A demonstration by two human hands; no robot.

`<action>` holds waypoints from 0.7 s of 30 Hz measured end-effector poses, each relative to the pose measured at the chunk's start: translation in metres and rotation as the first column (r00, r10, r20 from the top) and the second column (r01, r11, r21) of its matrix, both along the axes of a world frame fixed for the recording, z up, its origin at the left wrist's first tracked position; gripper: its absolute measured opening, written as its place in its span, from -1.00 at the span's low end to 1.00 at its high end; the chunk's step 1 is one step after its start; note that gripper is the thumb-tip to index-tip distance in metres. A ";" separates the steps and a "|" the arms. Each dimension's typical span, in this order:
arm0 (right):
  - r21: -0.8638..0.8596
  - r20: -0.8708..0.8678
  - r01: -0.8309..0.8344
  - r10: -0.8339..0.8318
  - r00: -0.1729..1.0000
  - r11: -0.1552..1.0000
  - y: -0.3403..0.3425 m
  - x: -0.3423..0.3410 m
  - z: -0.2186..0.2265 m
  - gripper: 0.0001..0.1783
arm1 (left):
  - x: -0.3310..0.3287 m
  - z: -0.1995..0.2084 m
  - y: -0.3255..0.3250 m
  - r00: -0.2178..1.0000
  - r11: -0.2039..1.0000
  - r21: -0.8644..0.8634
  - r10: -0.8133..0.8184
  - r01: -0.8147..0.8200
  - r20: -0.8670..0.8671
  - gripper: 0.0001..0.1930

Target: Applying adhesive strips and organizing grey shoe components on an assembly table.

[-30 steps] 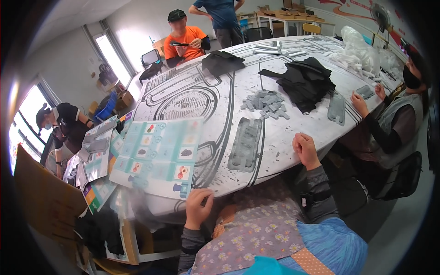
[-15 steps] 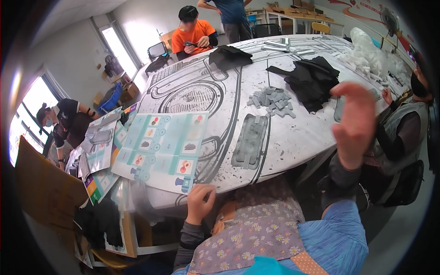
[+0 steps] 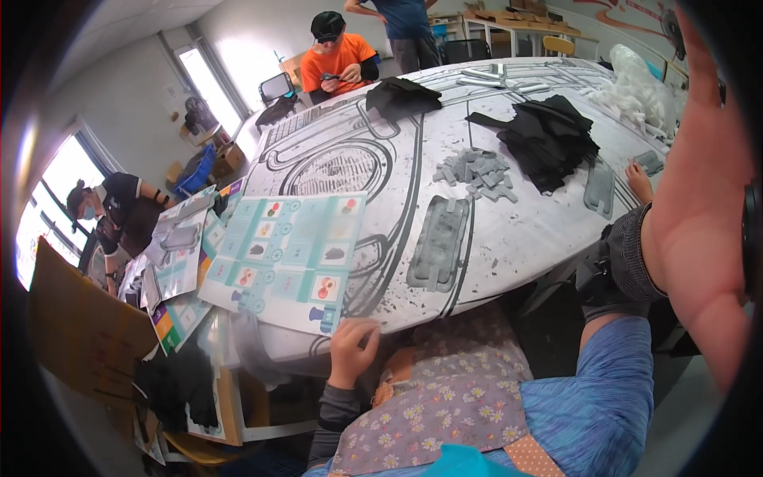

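My left hand (image 3: 352, 350) rests at the table's near edge, beside the lower corner of a laminated picture sheet (image 3: 274, 290). Its fingers are curled in, and no object shows in them. Raised very close to the camera, my right hand (image 3: 707, 207) fills the right side with its palm and spread fingers; the fingertips run out of the picture. A grey flat rectangular pad (image 3: 437, 242) lies on the table ahead. Beyond it are a pile of small grey strips (image 3: 477, 173) and a heap of black fabric pieces (image 3: 548, 147).
Another grey pad (image 3: 598, 189) lies near a co-worker's hand (image 3: 639, 181). More black fabric (image 3: 404, 98) and white strips (image 3: 501, 79) lie farther back, with clear plastic bags (image 3: 642, 91) at right. Printed sheets (image 3: 179, 278) overhang the left edge. Across the table sits a person in orange (image 3: 338, 63).
My right hand has risen and swung right, much closer to the camera, now covering the co-worker at right. My left hand stays by the sheet's corner. The view has shifted slightly.
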State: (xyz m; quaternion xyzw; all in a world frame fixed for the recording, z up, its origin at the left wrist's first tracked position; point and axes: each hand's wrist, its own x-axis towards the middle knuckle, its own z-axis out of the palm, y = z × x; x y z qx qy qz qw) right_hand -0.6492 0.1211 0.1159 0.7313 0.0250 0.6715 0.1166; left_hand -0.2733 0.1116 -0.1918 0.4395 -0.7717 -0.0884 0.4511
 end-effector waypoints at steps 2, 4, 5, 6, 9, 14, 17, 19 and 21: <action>0.026 -0.004 -0.021 0.021 1.000 0.999 0.002 0.001 -0.006 0.26 | -0.001 0.000 0.001 1.000 1.000 0.001 -0.006 0.006 -0.003 -0.91; 0.050 -0.017 -0.058 0.059 0.998 0.997 -0.001 0.003 -0.011 0.22 | -0.005 0.002 -0.004 1.000 1.000 -0.016 0.019 -0.019 0.002 -0.91; 0.062 -0.025 -0.078 0.079 0.997 0.995 -0.003 0.004 -0.013 0.20 | -0.004 0.001 -0.002 1.000 1.000 -0.004 0.022 -0.022 0.000 -0.91; 0.075 -0.034 -0.099 0.102 0.994 0.992 -0.005 0.006 -0.016 0.18 | -0.002 0.002 -0.002 0.999 0.999 0.002 0.035 -0.035 -0.009 -0.91; 0.117 -0.080 -0.222 0.232 0.969 0.968 -0.020 0.022 -0.022 0.11 | 0.003 0.004 0.006 0.997 1.000 0.002 0.004 -0.004 -0.078 -0.91; 0.407 -0.286 0.161 -0.042 0.957 0.899 -0.055 0.097 -0.103 -0.59 | 0.025 0.010 0.038 0.982 0.990 -0.046 0.123 -0.131 -0.142 -0.91; 0.561 -0.614 0.283 0.162 0.772 0.778 -0.066 0.157 -0.136 -0.75 | 0.052 0.027 0.056 0.955 0.956 -0.120 0.248 -0.269 -0.160 -0.91; 0.518 -0.777 0.341 0.265 0.571 0.785 -0.079 0.188 -0.162 -0.80 | 0.074 0.029 0.067 0.896 0.885 -0.158 0.419 -0.439 -0.146 -0.91; 0.473 -0.849 0.378 0.298 0.436 0.796 -0.083 0.218 -0.184 -0.81 | 0.096 0.030 0.073 0.791 0.767 -0.198 0.603 -0.610 -0.100 -0.92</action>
